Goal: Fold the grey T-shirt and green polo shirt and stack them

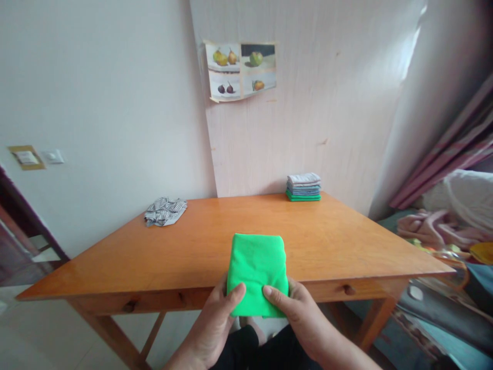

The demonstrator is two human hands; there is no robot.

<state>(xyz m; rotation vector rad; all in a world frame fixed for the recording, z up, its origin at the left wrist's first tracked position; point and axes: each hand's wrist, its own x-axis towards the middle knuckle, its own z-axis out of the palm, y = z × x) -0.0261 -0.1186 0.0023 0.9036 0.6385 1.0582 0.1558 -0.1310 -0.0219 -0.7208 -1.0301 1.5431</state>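
Observation:
A bright green folded cloth (257, 262), a neat rectangle, is held up over the table's front edge. My left hand (215, 318) grips its lower left side, thumb on the front face and fingers behind. On the lower right side my right hand (304, 313) grips it the same way. The fingers behind the cloth are mostly hidden. At the back right of the table stands a stack of folded cloths (303, 186), grey-white on top, blue in the middle, green at the bottom. A crumpled striped cloth (165, 210) lies at the back left.
The wooden table (223, 221) has drawers with round knobs along its front and backs onto a wall. Fruit pictures (242, 71) hang above it. To the right are a pink blanket (435, 228), a curtain (450, 144) and other household items.

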